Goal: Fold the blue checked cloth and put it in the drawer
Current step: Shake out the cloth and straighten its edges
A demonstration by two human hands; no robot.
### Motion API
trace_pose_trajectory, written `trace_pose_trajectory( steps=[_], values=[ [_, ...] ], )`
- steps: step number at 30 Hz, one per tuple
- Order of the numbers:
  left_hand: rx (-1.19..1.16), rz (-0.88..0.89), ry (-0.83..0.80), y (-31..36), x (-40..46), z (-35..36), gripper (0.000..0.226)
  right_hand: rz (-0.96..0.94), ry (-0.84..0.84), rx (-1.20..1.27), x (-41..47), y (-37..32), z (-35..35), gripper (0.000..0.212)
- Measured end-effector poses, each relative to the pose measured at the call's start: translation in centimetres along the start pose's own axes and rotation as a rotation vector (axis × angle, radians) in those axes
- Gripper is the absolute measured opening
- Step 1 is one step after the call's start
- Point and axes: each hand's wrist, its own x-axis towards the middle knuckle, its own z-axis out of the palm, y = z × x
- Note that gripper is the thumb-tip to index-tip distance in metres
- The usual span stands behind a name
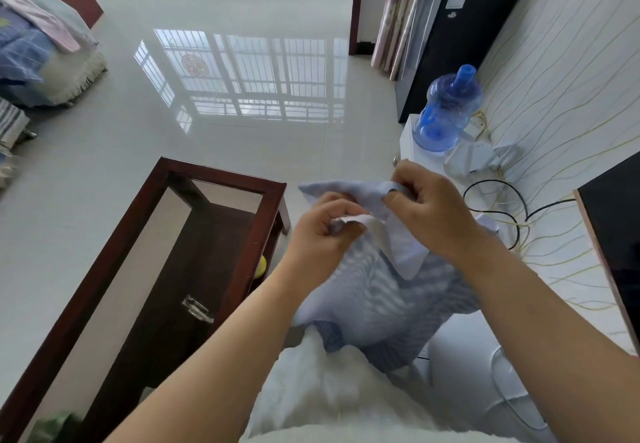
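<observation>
The blue checked cloth [384, 297] hangs bunched in the air in front of me, its lower part blurred. My left hand [322, 231] pinches a pale edge of it at the centre of the view. My right hand [429, 207] grips the cloth's upper edge a little higher and to the right. Both hands are close together, fingers closed on the fabric. No drawer is visible as such; a dark wooden unit under the glass table shows a metal handle [197, 309].
A glass-topped table with a dark red wooden frame [114, 252] stands at the left. A blue water jug [450, 106] sits on a white stand at the right, with cables [502, 200] along the wall. A bed with bedding [38, 47] is far left.
</observation>
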Motion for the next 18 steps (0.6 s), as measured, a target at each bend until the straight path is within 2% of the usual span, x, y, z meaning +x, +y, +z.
trace_pose_trajectory(
  steps=[2, 5, 8, 10, 14, 18],
  values=[
    [0.079, 0.029, 0.059, -1.1, 0.1, -0.4, 0.012, 0.124, 0.045, 0.162, -0.2, 0.2, 0.3, 0.030],
    [0.172, 0.020, 0.048, -2.5, -0.6, 0.1, 0.013, 0.274, 0.072, 0.348, -0.6, 0.1, 0.4, 0.016],
    [0.144, -0.101, -0.058, -3.3, -1.9, 1.4, 0.013, 0.326, 0.132, 0.514, -0.8, -0.6, 0.5, 0.013],
    [0.124, -0.121, -0.056, -3.3, -2.0, 1.5, 0.022, 0.311, 0.139, 0.498, -0.9, -1.2, 0.4, 0.009],
    [0.190, 0.049, 0.043, -2.6, -1.1, 0.1, 0.023, 0.256, 0.010, 0.503, -1.1, -1.9, 0.0, 0.017],
    [0.221, 0.275, 0.176, -1.7, -0.6, -1.8, 0.006, 0.193, -0.122, 0.461, -1.3, -1.6, -0.3, 0.020]
  ],
)
